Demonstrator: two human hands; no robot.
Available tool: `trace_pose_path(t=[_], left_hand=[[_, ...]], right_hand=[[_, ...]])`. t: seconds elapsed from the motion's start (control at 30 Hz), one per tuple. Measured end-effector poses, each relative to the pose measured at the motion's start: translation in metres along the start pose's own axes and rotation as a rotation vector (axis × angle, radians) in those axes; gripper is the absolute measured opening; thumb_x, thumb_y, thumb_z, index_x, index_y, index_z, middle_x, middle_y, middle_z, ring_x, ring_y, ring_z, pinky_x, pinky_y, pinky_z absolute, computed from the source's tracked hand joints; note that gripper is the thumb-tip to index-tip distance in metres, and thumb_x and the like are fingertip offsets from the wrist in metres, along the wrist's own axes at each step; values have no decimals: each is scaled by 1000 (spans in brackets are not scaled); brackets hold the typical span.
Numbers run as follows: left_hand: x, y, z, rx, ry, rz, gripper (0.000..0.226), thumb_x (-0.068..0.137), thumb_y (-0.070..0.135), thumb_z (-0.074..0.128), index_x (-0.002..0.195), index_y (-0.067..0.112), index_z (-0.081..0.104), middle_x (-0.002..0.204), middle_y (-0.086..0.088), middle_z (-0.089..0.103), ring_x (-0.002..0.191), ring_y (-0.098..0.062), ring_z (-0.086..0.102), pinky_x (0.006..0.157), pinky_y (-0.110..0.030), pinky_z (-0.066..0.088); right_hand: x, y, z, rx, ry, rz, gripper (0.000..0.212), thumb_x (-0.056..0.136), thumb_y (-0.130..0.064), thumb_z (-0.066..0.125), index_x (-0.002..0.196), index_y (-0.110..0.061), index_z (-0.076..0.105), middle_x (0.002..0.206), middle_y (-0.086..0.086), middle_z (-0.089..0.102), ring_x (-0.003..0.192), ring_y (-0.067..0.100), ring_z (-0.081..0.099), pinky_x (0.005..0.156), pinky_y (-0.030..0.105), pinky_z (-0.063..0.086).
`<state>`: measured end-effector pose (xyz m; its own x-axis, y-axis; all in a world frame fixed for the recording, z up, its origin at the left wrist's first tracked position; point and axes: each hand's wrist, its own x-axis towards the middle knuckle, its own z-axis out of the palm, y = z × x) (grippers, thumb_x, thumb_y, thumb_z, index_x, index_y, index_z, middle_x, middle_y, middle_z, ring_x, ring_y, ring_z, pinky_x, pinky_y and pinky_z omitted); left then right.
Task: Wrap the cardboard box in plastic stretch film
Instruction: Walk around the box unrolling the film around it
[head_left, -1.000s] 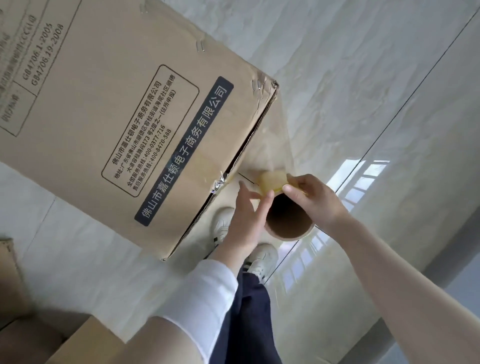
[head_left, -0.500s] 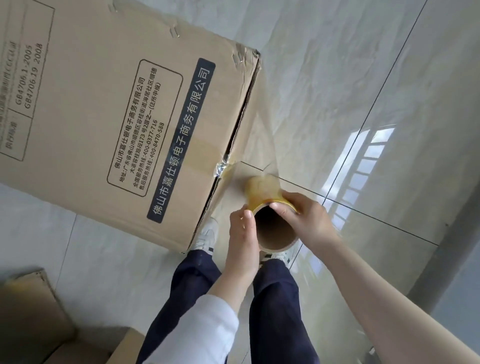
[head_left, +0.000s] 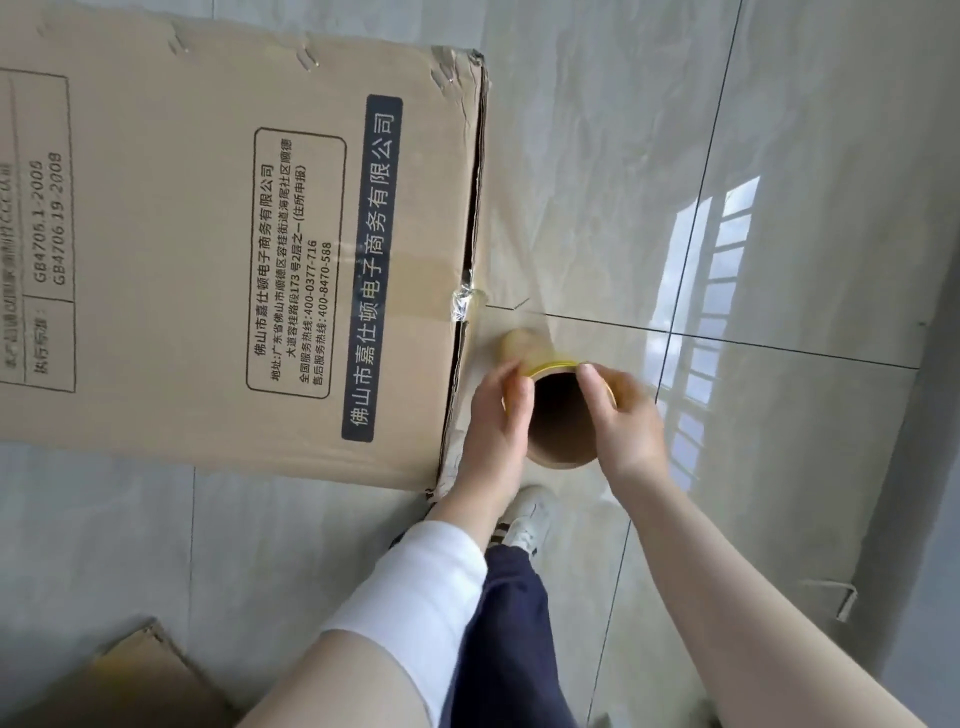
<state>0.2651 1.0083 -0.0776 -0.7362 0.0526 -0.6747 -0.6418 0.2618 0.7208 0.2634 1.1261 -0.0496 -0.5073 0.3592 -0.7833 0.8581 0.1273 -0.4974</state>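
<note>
- Compared with half a second back, the box face has swung round so its printed side sits squarer to the camera, and the roll has shifted a bit to the right along with both hands; the left hand now hides the roll's left rim instead of sitting below it.
- Fingertips first: the left hand (head_left: 496, 415) has its fingers curled round the left side of the stretch film roll (head_left: 558, 410), thumb tip up at the top rim. So it's closed on the roll, no gap showing.
- The right hand (head_left: 626, 421) is clamped on the roll's right side, 1 fingertip hooked over the top edge of the core. Also gripping it.
- The roll points its open cardboard core straight at the camera, dark inside, with a thin yellowish band of film round the top rim.
- A sheet of clear film (head_left: 511, 249) runs from the roll up to the right edge of the cardboard box (head_left: 208, 249), pretty hard to see except for a crinkled shiny bit at the box edge and a faint tint over the tiles.
- The box stands on the tiled floor (head_left: 779, 130), filling the upper left, with black Chinese print, phone numbers and a dark label strip on its face. The roll is just right of its lower right corner, near but not touching as far as the view shows.
- Further out: a white sleeve (head_left: 415, 582) on the left forearm, the right arm bare, navy trousers (head_left: 511, 639) and 1 white shoe (head_left: 527, 519) below the roll.
- Another piece of cardboard (head_left: 140, 675) lies in the lower left corner, and window light reflects off the glossy tiles on the right.
</note>
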Motion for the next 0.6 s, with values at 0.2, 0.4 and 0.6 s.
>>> trace_pose_path(t=[0.2, 0.4, 0.6], left_hand=[[-70, -28, -3, -282, 99, -312, 52, 89, 62, 32, 137, 42, 27, 141, 17, 32, 128, -3, 35, 108, -31, 32], [-57, -28, -13, -144, 56, -268, 40, 89, 57, 32, 121, 35, 44, 130, 14, 45, 121, -2, 41, 87, -2, 32], [-34, -25, -15, 90, -41, -69, 63, 91, 46, 35, 122, -9, 43, 138, -24, 41, 128, -24, 40, 95, -16, 33]], right_hand=[[0, -1, 9, -417, -397, -92, 66, 71, -55, 68, 124, -17, 58, 123, 0, 60, 114, 16, 54, 86, 20, 36], [-19, 23, 10, -80, -377, -64, 55, 86, -46, 56, 136, -26, 46, 140, -10, 42, 131, 4, 36, 103, 16, 25], [-53, 55, 30, 316, 94, 62, 51, 89, -47, 48, 129, -16, 49, 119, -8, 52, 111, 7, 46, 69, -6, 33]])
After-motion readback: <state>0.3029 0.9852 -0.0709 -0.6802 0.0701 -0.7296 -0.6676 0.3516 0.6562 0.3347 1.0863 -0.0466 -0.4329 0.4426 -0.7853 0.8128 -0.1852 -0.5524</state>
